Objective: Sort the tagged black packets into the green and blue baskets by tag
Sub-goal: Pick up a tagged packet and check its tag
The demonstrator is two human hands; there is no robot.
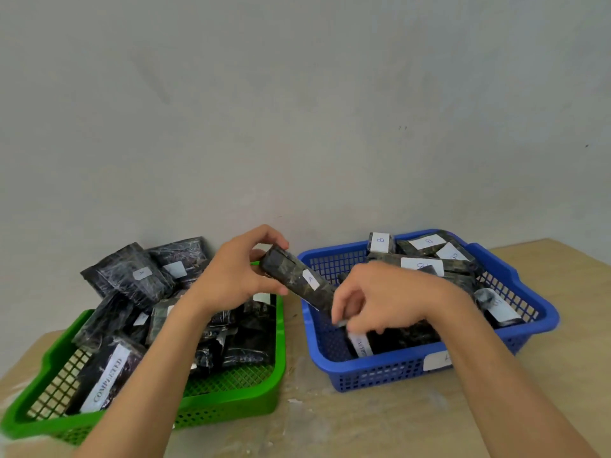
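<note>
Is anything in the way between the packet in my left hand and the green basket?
Nothing visible blocks it. The left hand holds the packet in the air just beside the green basket's right rim. The basket is open on top, though already piled with other packets.

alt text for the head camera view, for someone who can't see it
A person's left hand holds up a black packet tagged A while the right hand pinches a labelled packet inside the blue basket. The green basket on the left holds more black packets, on a wooden table.
</note>
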